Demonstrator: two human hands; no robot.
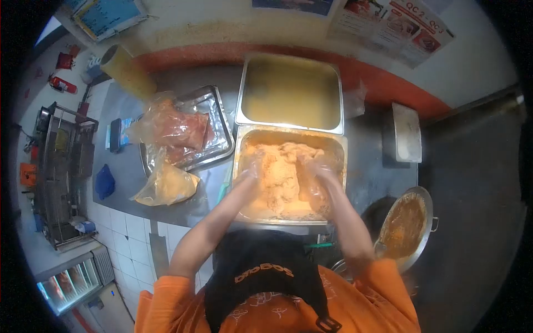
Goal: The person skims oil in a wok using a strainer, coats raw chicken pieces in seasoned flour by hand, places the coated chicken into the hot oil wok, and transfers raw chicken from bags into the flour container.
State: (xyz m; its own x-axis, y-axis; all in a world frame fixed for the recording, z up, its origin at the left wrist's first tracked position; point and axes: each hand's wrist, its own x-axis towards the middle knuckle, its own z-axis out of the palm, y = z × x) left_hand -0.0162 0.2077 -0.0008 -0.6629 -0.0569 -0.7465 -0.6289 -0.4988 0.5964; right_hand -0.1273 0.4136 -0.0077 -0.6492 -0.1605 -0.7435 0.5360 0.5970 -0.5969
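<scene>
Orange breading flour [280, 177], heaped in a rectangular steel pan [336, 149] at the near edge of a metal counter [363, 166], was flanked by two hands. The left hand [254, 168] was placed at the mound's left side and the right hand [318, 171] at its right; both were blurred, and whether the fingers were spread or together could not be told. A second steel pan [339, 94] was set just beyond. To the left, bagged raw meat [180, 130] was laid on a metal tray [217, 127], near a clear bag of pale orange powder [172, 182]. A round pan [428, 225] was seen at near right.
</scene>
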